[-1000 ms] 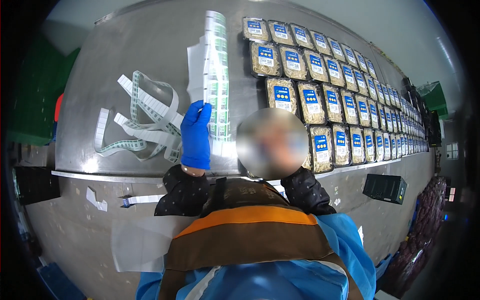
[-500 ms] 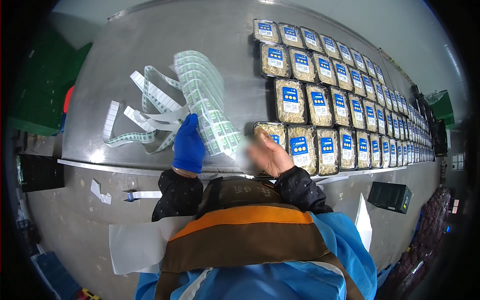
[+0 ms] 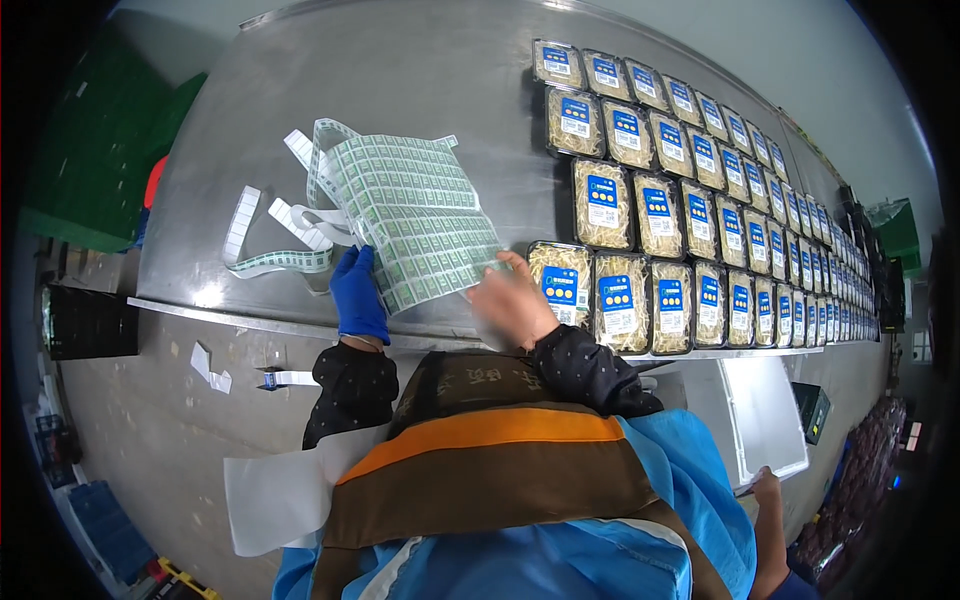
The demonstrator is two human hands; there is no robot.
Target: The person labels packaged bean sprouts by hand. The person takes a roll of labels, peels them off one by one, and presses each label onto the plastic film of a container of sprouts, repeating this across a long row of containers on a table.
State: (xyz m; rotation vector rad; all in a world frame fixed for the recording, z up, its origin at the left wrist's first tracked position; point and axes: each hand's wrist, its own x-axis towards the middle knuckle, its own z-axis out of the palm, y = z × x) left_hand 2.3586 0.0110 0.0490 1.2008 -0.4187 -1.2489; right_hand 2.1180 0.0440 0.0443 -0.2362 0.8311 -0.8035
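My left hand, in a blue glove, grips the near left edge of a large sheet of small green and white labels. The sheet lies spread over the steel table. My bare right hand pinches the sheet's near right corner, right beside the closest clear pack of pale sprouts with a blue label. Long rows of the same packs cover the table's right half.
Curled white backing strips lie on the table left of the sheet. Paper scraps litter the floor below the table edge. A white tray sits at the lower right, with another person's hand near it. Green crates stand at the far left.
The label sheet went from hanging edge-on in my raised left hand to lying spread on the table. My right hand came forward to its near right corner.
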